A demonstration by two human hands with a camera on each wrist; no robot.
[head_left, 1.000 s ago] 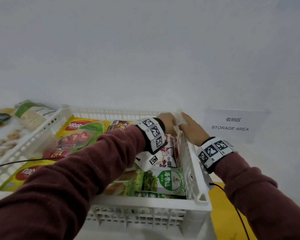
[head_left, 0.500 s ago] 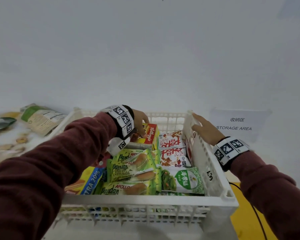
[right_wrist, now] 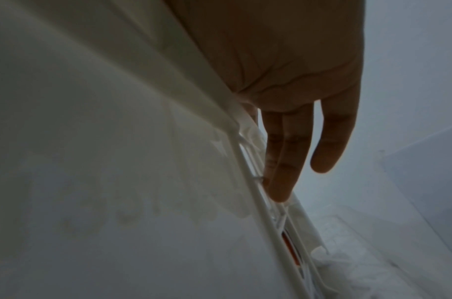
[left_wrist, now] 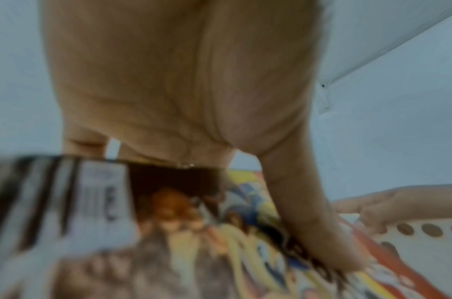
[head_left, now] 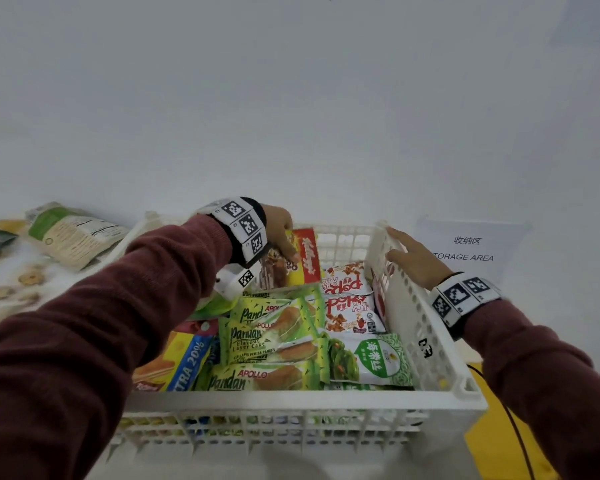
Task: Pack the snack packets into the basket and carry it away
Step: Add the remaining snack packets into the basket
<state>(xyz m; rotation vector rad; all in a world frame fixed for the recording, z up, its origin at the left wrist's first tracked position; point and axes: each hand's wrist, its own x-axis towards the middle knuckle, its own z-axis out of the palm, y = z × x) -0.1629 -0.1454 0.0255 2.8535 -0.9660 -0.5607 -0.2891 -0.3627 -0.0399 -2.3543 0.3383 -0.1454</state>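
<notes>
Mostly packed, the basket (head_left: 302, 403) sat on the tabletop (head_left: 11, 278) — left hand (head_left: 279, 233) gripping a cereal packet (head_left: 291, 263) inside, right hand (head_left: 414, 256) flat-fingered on its right wall; several packets (head_left: 73, 233) remained far left.

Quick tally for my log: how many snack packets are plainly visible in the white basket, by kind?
Green Pandan cake packets: 3
Red-and-white packets: 2
Green seaweed packet: 1
Yellow-and-blue "EXTRA 20%" packet: 1
Kellogg's packet, in the left hand's grip: 1
Total: 8 plainly visible; others lie partly hidden beneath.
</notes>
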